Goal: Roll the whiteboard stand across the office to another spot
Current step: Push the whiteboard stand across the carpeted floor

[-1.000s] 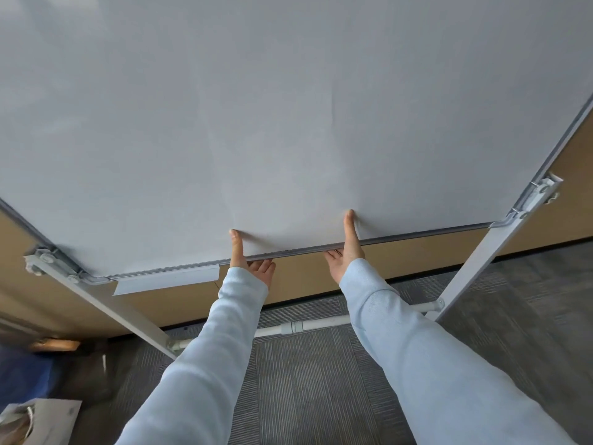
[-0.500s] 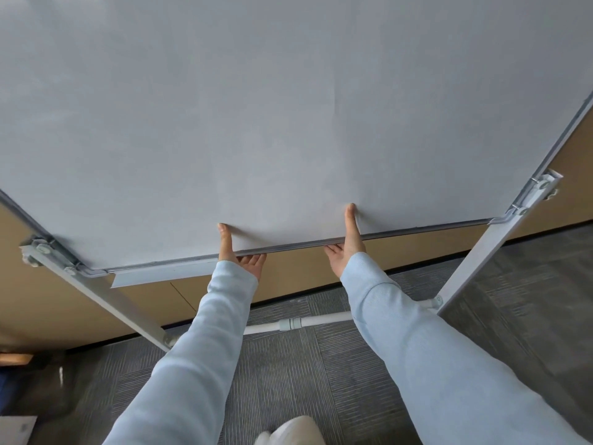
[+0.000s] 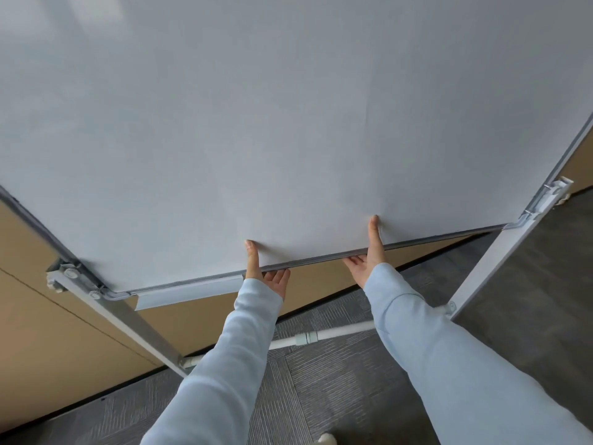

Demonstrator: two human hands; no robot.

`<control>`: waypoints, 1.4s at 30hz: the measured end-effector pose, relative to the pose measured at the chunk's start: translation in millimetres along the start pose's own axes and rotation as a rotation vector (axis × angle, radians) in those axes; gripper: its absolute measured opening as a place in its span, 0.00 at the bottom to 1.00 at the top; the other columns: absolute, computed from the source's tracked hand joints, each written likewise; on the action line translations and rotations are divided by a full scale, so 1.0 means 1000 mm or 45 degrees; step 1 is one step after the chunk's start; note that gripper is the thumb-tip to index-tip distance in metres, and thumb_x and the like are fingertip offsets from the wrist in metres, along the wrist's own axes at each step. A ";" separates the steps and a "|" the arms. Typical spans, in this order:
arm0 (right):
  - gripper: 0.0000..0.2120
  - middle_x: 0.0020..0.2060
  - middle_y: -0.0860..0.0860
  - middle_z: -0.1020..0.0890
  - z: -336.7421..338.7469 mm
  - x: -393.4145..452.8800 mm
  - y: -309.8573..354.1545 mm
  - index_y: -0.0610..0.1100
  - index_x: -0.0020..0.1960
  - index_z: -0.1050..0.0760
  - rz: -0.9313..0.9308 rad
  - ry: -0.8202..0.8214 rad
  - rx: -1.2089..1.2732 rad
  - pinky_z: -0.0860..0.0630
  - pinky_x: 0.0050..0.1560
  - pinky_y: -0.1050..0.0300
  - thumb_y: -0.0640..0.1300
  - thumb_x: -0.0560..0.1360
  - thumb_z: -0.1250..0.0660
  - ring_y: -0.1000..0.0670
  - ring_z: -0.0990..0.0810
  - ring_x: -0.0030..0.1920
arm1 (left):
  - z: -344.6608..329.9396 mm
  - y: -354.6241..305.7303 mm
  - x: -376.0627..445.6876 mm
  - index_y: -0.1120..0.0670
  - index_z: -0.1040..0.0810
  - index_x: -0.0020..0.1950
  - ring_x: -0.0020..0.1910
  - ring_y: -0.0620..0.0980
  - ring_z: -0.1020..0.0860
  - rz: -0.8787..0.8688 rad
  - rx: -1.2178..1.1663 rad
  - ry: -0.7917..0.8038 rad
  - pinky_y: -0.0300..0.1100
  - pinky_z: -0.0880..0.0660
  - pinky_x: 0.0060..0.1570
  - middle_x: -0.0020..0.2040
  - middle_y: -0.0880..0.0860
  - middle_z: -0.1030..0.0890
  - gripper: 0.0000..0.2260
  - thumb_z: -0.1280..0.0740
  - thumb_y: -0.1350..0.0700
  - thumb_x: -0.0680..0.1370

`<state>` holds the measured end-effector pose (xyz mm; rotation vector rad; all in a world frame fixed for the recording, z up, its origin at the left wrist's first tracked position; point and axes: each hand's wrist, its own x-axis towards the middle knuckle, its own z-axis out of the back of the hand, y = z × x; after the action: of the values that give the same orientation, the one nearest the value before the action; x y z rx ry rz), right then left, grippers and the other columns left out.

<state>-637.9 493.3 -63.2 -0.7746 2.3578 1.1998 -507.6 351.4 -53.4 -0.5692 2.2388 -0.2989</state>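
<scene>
- Whiteboard stand (image 3: 288, 123) fills most of the view; the white panel leans over both hands, its lower edge running from low on the left to higher on the right.
- Left hand (image 3: 266, 274) clamps the bottom edge of the panel: thumb flat up the front face, fingers curled under and behind the frame rail. A pinch grip, closed on the edge.
- Right hand (image 3: 367, 255) takes the same hold further along the edge, thumb pressed up the face, fingers tucked beneath the rail. Also closed on the edge.
- The two grips sit near each other, around mid-span of the bottom rail.
- Pale blue sleeves (image 3: 449, 364) cover both arms to the wrist.
- Just left of the left grip, a short pen tray (image 3: 189, 292) hangs off the rail.
- Further out on either side, the stand's uprights (image 3: 128, 319) slope down to the floor; corner brackets join them to the panel.
- Below the grips, a white crossbar (image 3: 308, 337) links the uprights.
- Grey carpet tiles (image 3: 337, 380) underfoot; a tan wall panel (image 3: 48, 332) beyond the board, behind the left upright.
- Wheels not visible.
</scene>
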 end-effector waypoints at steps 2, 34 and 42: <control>0.41 0.58 0.44 0.21 0.010 0.014 0.022 0.46 0.57 0.26 0.028 -0.006 0.025 0.22 0.63 0.46 0.69 0.53 0.23 0.44 0.20 0.56 | -0.017 0.021 0.008 0.58 0.45 0.75 0.70 0.58 0.33 0.033 0.046 0.028 0.52 0.34 0.68 0.72 0.60 0.34 0.51 0.26 0.36 0.62; 0.38 0.61 0.44 0.23 0.216 0.097 0.286 0.48 0.62 0.27 0.056 0.042 0.022 0.22 0.62 0.44 0.67 0.60 0.24 0.43 0.23 0.63 | -0.190 0.316 0.016 0.57 0.43 0.75 0.69 0.59 0.31 -0.021 0.193 0.040 0.53 0.31 0.66 0.71 0.61 0.33 0.53 0.26 0.32 0.59; 0.35 0.61 0.45 0.24 0.273 0.111 0.352 0.48 0.63 0.28 0.087 -0.015 0.065 0.23 0.63 0.46 0.67 0.66 0.26 0.43 0.24 0.62 | -0.235 0.391 0.015 0.58 0.45 0.75 0.69 0.59 0.32 0.033 0.261 0.069 0.53 0.32 0.67 0.72 0.62 0.34 0.54 0.27 0.32 0.60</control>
<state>-921.3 854.3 -63.1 -0.6731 2.4134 1.1631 -811.6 692.4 -58.9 -0.4265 2.2318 -0.5288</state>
